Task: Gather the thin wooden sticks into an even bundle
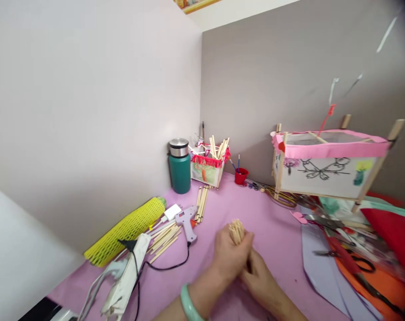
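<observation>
My left hand (228,249), with a pale green bangle (188,304) on its wrist, is wrapped round a bundle of thin wooden sticks (236,231). Only the bundle's upper ends show above the fist. My right hand (260,277) presses against it from the lower right, its fingers curled in round the lower part of the bundle and partly hidden. Both hands are over the purple tabletop (222,200). Left of them lie a lilac glue gun (188,222), loose wooden sticks (165,240) and a row of banded sticks (202,203).
A teal bottle (180,171), a decorated stick box (207,171) and a small red bucket (241,176) stand at the back. A power strip (128,276) and yellow netted roll (125,232) lie left. Right are a pink-trimmed lantern frame (325,171), red-handled pliers (345,256) and coloured sheets (322,281).
</observation>
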The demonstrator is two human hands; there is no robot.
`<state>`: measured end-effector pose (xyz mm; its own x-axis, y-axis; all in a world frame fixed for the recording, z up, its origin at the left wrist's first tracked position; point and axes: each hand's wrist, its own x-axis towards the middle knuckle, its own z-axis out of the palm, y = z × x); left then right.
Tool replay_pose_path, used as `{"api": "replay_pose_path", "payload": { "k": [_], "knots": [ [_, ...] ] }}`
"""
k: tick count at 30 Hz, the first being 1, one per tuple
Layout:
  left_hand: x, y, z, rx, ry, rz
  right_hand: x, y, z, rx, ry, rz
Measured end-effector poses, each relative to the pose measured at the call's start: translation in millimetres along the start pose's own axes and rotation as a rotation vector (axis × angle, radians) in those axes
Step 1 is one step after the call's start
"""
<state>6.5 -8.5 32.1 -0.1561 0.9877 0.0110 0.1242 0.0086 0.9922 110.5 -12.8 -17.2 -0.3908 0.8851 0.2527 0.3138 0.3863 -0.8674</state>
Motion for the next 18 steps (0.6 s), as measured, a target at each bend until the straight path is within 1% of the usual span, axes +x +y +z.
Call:
{"api": "replay_pose_path", "payload": {
  "k": [3, 4, 6, 7, 9, 11, 13, 15, 18],
  "knots": [
    [11, 0, -8.7, -0.008, -0.012, -0.121, -5, -20, 0, -0.019, -0.092, -0.021],
    [14, -1, -11.3, 0.004, -0.012, -0.134, -5, -25, 1, -0.053, -0.113, -0.033],
    [20, -3, -16.4, 0.082, -0.013, -0.117, -3, -29, 3, -0.168, -0.118, -0.076],
    [22, -3, -19.0, 0.162, -0.013, -0.099, -3, -29, 3, -0.235, -0.113, -0.103],
    [26, -2, -24.3, 0.413, 0.016, -0.064, -2, -25, 2, -0.345, -0.080, -0.138],
    [29, 1, -29.0, 0.705, 0.060, -0.051, 0, -19, 1, -0.386, -0.026, -0.131],
    [31, 5, -32.1, 0.947, 0.089, -0.048, 2, -14, 0, -0.383, 0.024, -0.105],
    [34, 7, -33.0, 1.106, 0.098, -0.043, 3, -11, -1, -0.381, 0.051, -0.084],
    [36, 1, -31.5, 1.198, 0.099, -0.045, 4, -10, -2, -0.409, 0.050, -0.072]
  ]
}}
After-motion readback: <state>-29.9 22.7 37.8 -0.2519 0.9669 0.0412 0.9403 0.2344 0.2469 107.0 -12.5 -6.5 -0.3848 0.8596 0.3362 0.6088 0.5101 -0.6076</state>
